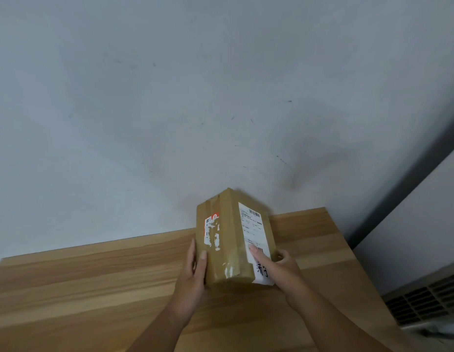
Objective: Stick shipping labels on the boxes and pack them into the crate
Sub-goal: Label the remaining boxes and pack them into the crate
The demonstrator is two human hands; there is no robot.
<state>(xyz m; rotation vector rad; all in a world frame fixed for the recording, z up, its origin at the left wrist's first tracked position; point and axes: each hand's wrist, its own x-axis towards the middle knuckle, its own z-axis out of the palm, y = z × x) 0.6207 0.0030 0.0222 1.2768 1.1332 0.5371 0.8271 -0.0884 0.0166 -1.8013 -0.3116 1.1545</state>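
Box (228,240) first: where is it on your head view?

— I see it over the far right part of the desk (93,288), close to the wall (170,97), tilted with one long edge turned up towards me. I cannot tell whether its near end touches the desk.

— And the left hand (195,270)?

— It grips the box's left side, thumb laid flat on the brown taped face, the other fingers wrapped behind. Just above that thumb I see a torn old sticker (212,232), white with a red top.

— The right hand (276,268)?

— It holds the right side. One straight finger presses on the white shipping label (254,229), the rest curl round the box's far edge. That label lies along the right face, barcode at the top, and its lower end with black handwriting hangs past the box's near corner.

— Anything else?

— A grey vent grille (424,298) at the lower right, beyond the desk.
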